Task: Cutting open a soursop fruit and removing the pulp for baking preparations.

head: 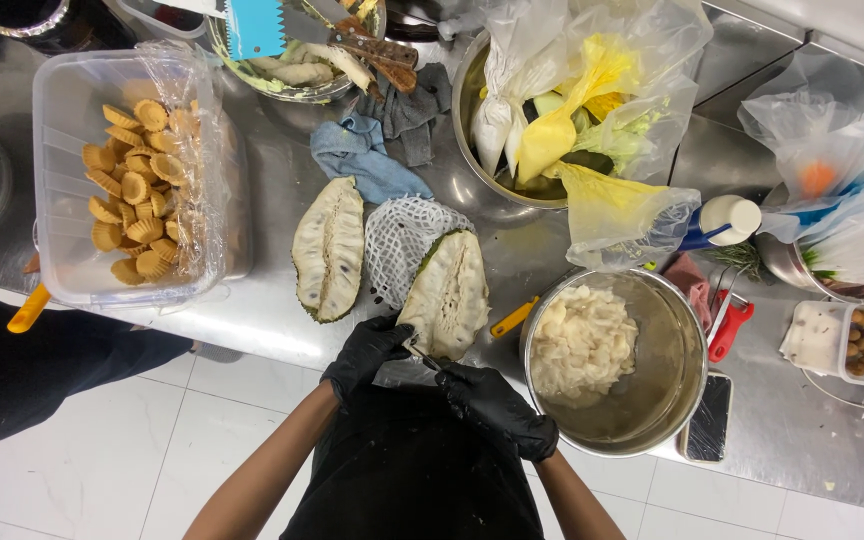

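Note:
Two halves of a green-skinned fruit with white flesh lie cut side up on the steel counter. The left half (pixel 329 248) lies free. My left hand (pixel 366 353), in a black glove, grips the near end of the right half (pixel 448 292). My right hand (pixel 497 408), also black-gloved, holds a knife (pixel 422 362) whose tip meets that half's near end. A steel bowl (pixel 674 360) to the right holds scooped white pulp (pixel 580 345). A white foam net (pixel 402 240) lies between the halves.
A clear tub (pixel 57 180) of small pastry shells stands at left. A blue rag (pixel 362 155), a bowl of piping bags (pixel 552 120), a white squeeze bottle (pixel 727 222), a red-handled tool (pixel 730 330) and a phone (pixel 709 417) crowd the counter. Another person's dark sleeve (pixel 22 360) is at left.

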